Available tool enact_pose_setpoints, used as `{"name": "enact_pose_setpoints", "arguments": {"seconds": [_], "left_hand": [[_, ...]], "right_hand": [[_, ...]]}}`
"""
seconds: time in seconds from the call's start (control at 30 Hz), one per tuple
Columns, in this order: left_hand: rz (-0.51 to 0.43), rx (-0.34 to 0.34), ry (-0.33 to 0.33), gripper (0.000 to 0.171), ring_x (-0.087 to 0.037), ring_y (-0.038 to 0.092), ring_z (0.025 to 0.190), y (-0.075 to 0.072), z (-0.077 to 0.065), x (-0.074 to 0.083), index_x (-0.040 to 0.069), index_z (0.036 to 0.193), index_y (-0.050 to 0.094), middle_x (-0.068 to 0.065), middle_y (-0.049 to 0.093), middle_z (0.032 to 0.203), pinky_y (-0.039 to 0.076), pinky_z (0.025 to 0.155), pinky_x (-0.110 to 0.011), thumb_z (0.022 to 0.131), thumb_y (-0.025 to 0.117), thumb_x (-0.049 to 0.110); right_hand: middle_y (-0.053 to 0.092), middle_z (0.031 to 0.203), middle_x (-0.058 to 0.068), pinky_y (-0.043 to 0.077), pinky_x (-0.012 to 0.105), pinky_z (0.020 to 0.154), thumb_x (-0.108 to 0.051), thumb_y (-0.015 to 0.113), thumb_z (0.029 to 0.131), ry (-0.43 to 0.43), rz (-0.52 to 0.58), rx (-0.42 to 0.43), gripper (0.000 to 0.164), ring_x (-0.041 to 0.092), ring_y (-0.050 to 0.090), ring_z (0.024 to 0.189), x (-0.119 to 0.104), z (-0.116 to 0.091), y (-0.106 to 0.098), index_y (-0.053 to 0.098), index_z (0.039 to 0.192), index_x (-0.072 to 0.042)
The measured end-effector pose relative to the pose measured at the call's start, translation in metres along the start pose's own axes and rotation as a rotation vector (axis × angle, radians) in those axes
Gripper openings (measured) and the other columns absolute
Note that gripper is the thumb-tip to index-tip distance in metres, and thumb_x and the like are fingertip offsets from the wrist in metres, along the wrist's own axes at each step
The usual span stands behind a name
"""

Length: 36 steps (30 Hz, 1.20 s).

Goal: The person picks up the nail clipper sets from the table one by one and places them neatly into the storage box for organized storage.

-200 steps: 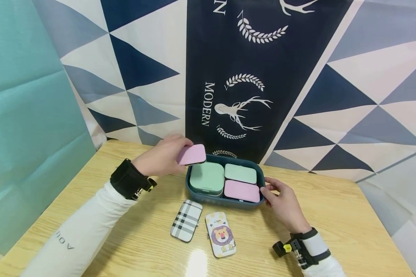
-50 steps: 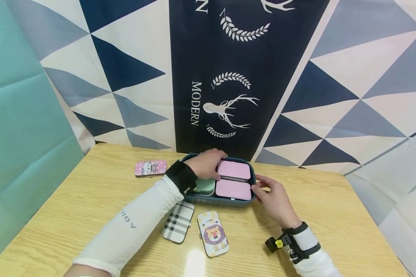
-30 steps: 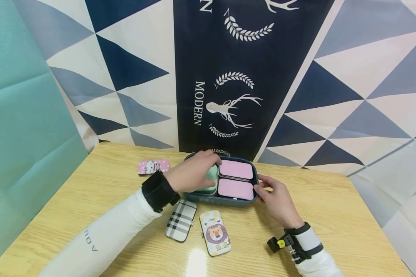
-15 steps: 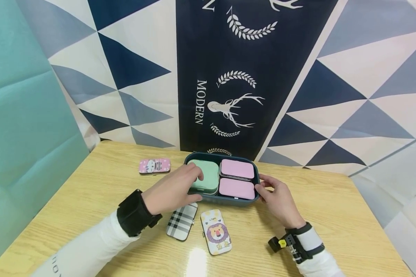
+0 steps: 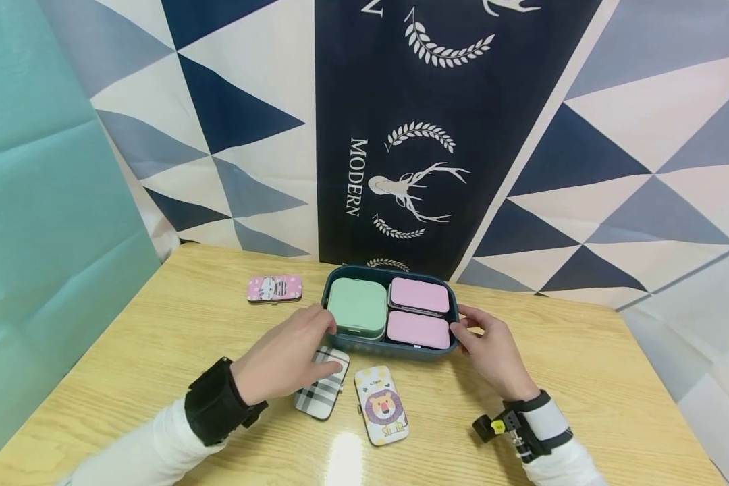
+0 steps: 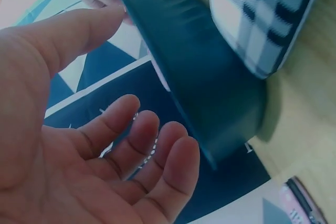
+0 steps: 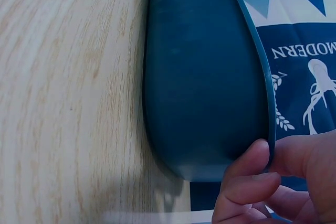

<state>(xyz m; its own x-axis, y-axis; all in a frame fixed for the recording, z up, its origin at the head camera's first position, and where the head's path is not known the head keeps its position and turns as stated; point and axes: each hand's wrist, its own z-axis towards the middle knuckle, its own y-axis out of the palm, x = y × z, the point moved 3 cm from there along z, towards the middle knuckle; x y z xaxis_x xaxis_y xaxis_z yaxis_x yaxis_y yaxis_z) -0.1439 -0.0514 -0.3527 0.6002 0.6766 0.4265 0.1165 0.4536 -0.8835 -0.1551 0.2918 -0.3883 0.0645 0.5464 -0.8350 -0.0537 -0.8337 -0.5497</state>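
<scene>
My right hand pinches the right end of the dark teal bin between thumb and fingers; the right wrist view shows its rim in that grip. My left hand is empty, its fingers loosely bent, by the bin's front left corner and partly over a black-and-white plaid clasp case. Inside the bin, a square mint-green case fills the left side. Two pink cases lie on the right, a back one and a front one.
A white case with a lion print lies on the wooden table in front of the bin. Left of the bin is a pink case with a cartoon animal. A patterned cloth hangs close behind.
A pink case now shows at the bin's back right, where a mint one showed earlier. My left hand has since drawn back left and toward me, empty. My right hand stays on the bin.
</scene>
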Motion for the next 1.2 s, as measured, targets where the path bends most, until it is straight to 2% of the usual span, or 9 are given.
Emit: {"name": "enact_pose_setpoints", "arguments": {"seconds": [0.13,0.33,0.57,1.0,1.1,1.2], "left_hand": [[-0.005,-0.038,-0.063,0.051,-0.015,0.054,0.089,0.008,-0.006,-0.003,0.004,0.116,0.065,-0.004,0.06,0.105,0.054,0.082,-0.036,0.085,0.091,0.034],[-0.007,-0.082,-0.134,0.055,-0.015,0.051,0.083,0.019,-0.013,-0.005,0.003,0.118,0.064,-0.001,0.053,0.097,0.049,0.073,-0.035,0.084,0.091,0.039],[-0.029,-0.134,-0.193,0.072,-0.017,0.051,0.085,0.033,-0.017,-0.009,-0.001,0.127,0.061,-0.004,0.053,0.1,0.049,0.074,-0.036,0.082,0.091,0.046],[-0.003,-0.173,-0.247,0.096,-0.021,0.053,0.088,0.047,-0.017,-0.014,-0.006,0.137,0.057,-0.01,0.054,0.106,0.052,0.08,-0.041,0.076,0.09,0.06],[-0.009,-0.175,-0.251,0.099,-0.022,0.054,0.091,0.048,-0.017,-0.014,-0.006,0.139,0.056,-0.012,0.055,0.109,0.053,0.083,-0.043,0.075,0.089,0.061],[-0.017,-0.174,-0.244,0.095,-0.021,0.053,0.088,0.048,-0.017,-0.014,-0.006,0.138,0.056,-0.011,0.055,0.107,0.053,0.079,-0.041,0.076,0.09,0.057]], "right_hand": [[0.058,0.117,0.018,0.051,0.025,0.063,-0.015,0.063,0.107,-0.008,-0.004,0.001,0.048,0.022,0.064,0.078,0.0,0.0,0.0,0.054,0.152,0.0],[0.058,0.117,0.018,0.05,0.025,0.062,-0.016,0.063,0.108,-0.001,-0.001,-0.002,0.049,0.022,0.064,0.078,0.0,-0.001,-0.001,0.053,0.153,0.001],[0.058,0.118,0.018,0.05,0.025,0.062,-0.015,0.063,0.108,0.002,-0.001,-0.004,0.049,0.023,0.064,0.079,-0.001,-0.001,0.0,0.053,0.153,0.001],[0.058,0.117,0.018,0.049,0.025,0.061,-0.015,0.063,0.108,0.009,0.004,-0.003,0.048,0.022,0.063,0.077,-0.001,-0.001,0.0,0.054,0.152,0.0],[0.058,0.117,0.018,0.049,0.025,0.061,-0.015,0.063,0.108,0.008,0.002,-0.003,0.048,0.023,0.064,0.078,-0.001,-0.001,0.0,0.054,0.152,0.0],[0.058,0.117,0.018,0.05,0.025,0.062,-0.015,0.063,0.107,0.004,0.002,-0.002,0.048,0.023,0.064,0.078,-0.001,-0.001,0.0,0.054,0.152,0.0]]}}
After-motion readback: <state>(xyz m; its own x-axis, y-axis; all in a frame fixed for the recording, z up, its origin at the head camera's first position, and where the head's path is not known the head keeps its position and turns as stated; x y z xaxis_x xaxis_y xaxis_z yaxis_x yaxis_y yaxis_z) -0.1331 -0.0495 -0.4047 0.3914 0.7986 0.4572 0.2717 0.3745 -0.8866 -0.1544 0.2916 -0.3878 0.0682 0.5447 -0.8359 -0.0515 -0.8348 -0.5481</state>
